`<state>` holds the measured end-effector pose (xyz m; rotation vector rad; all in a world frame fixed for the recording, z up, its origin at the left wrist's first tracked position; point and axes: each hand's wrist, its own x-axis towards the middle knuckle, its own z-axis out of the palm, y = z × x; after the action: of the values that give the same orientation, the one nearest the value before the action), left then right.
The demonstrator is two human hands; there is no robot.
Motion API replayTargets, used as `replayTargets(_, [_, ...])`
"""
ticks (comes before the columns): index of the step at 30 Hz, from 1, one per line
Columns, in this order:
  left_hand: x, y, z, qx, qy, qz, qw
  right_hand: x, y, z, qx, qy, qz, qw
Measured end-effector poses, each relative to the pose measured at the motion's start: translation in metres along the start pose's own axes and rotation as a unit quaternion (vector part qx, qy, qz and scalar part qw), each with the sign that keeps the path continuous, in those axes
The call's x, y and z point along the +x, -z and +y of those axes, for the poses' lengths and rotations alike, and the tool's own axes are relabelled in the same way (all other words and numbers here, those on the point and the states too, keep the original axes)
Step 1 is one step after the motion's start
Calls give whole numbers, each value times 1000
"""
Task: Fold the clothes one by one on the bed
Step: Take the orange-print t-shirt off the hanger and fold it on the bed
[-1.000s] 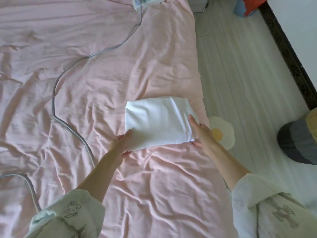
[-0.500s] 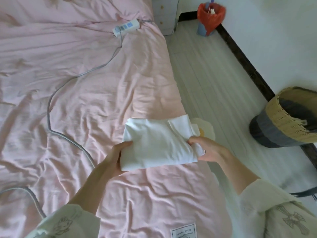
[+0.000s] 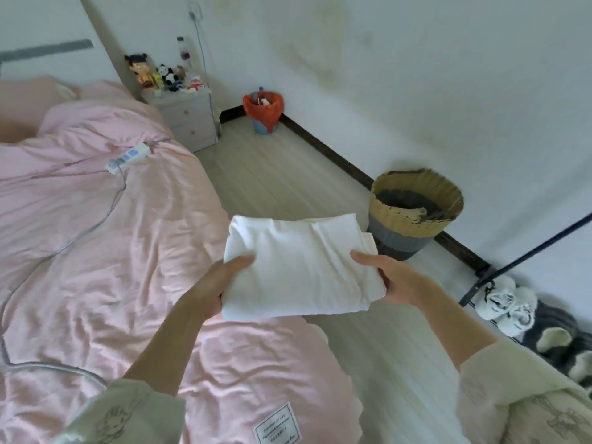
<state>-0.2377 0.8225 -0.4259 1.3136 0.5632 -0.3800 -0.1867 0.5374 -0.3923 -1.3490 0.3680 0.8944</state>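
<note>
A folded white garment is held up in the air, over the right edge of the pink bed and the floor beside it. My left hand grips its left side, thumb on top and fingers underneath. My right hand grips its right side the same way. The fold is a neat rectangle with layered edges showing at the right.
A woven laundry basket stands on the floor by the wall, just beyond the garment. A power strip and grey cable lie across the bed. A nightstand, a red-lined bin, a black rack leg and slippers are nearby.
Both hands have lifted the folded garment off the bed and carried it right, toward the floor side. The view has swung up and right, revealing the basket and wall.
</note>
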Motion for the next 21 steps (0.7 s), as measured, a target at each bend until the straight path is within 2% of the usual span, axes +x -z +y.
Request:
replayTargets(3, [19,-72,16,45,-13,-35,998,-15,67,-8,13,25,35,999])
replayTargets(9, [70,-215,33,23,-11,-85,996,-20,205,-49,17,57,142,988])
replayTargets(14, [107,-289,51,14,-11,-95,995,-19,282,-86,9,83,152,985])
replayTargets(17, [131,-324,59,18,6,-94,995,-11,319,-104,14,62,143,988])
replayTargets(21, [175,-340,58,44,78,-87,992,11,350,-107,-20,28,137,990])
